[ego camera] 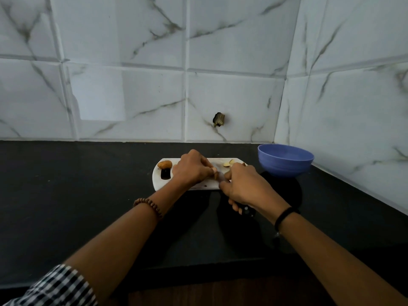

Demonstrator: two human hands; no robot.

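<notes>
Marbled wall tiles (220,40) are filling the top half of the view, w/ a dark hole (219,119) broken into one of them low down. The black worktop (66,173) is running below them & carrying everything else. A white chopping board (159,183) is lying flat on it, mid-view, long side facing the person. A blue bowl (284,161) is standing upright on the worktop just beside the board's right end.

The left hand (192,167) is resting on the board, fingers curled down & pinning a piece of food (217,176) approx. at the board's middle. The right hand (245,186) is clenching a knife (246,212) by its dark handle at the board's near edge; the blade is mostly hidden btw. the two hands.

A whole brown lump (165,164) is sitting at the board's left end, next to the board's dark grip slot. Pale cut bits (228,163) are lying nr. the far right end. A bead bracelet (149,205) is circling the left wrist, a black band (284,215) the right.
</notes>
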